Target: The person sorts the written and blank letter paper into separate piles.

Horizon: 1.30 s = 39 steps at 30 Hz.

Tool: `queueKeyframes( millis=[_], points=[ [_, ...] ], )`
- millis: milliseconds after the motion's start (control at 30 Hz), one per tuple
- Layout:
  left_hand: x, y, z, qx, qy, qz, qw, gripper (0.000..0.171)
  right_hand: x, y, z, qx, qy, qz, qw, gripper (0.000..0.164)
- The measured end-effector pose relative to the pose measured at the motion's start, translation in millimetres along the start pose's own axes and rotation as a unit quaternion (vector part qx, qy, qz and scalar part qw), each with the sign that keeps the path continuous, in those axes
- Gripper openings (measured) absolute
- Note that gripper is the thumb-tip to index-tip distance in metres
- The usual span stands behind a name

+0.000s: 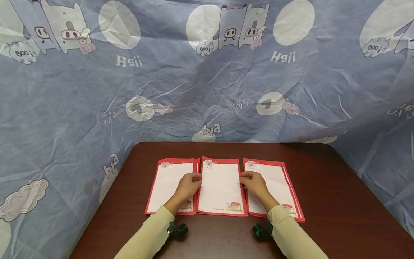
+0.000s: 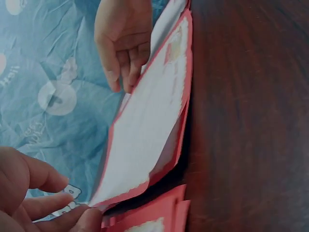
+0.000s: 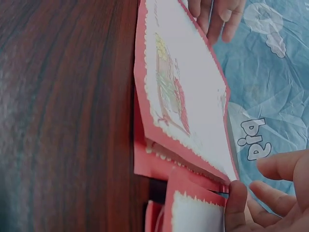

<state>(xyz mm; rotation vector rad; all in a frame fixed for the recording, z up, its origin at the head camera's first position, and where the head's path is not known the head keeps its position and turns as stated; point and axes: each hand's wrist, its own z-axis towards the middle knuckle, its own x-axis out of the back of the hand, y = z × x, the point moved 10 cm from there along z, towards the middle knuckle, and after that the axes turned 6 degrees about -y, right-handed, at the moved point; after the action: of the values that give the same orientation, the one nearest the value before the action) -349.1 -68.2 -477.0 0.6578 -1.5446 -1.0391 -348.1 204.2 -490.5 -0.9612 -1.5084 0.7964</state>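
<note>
Three stacks of red-bordered letter paper lie side by side. My left hand point(image 1: 188, 185) pinches the left edge of the top sheet point(image 1: 221, 187) of the middle stack. On its opposite edge, my right hand point(image 1: 254, 183) holds on with thumb and fingers. The wrist views show this sheet's edge raised slightly off the red-edged paper below it. The left stack point(image 1: 168, 183) lies partly under my left forearm, and the right stack point(image 1: 270, 174) partly under my right hand and forearm.
The dark brown wooden table point(image 1: 213, 239) carries all the paper. A blue cartoon-printed cloth point(image 1: 181, 86) hangs behind the table and along its sides. Each wrist wears a black device point(image 1: 177, 229) over the table's near part.
</note>
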Motion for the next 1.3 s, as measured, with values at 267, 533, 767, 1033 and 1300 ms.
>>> queueKeyframes(
  millis=[267,533,767,1033,1300],
  points=[
    [0.3,-1.5,-3.9,-0.012,0.016,-0.076,0.9969,0.040,-1,3,1,-0.008,-0.002,0.083,0.996,0.038],
    [3.1,-2.8,-2.9,-0.030,0.031,-0.088,0.9951,0.045,-4,4,2,-0.009,-0.010,0.144,0.990,0.042],
    [6.3,-5.3,-3.0,-0.003,0.028,-0.124,0.9919,0.044,0,4,1,-0.016,-0.011,0.160,0.987,0.041],
    [1.0,7.5,-5.4,-0.008,0.009,-0.152,0.9883,0.039,11,6,-4,-0.027,0.002,0.147,0.989,0.037],
    [-17.3,5.2,6.8,0.002,0.004,-0.141,0.9900,0.038,23,8,-10,-0.025,0.005,0.154,0.988,0.038]
  ],
)
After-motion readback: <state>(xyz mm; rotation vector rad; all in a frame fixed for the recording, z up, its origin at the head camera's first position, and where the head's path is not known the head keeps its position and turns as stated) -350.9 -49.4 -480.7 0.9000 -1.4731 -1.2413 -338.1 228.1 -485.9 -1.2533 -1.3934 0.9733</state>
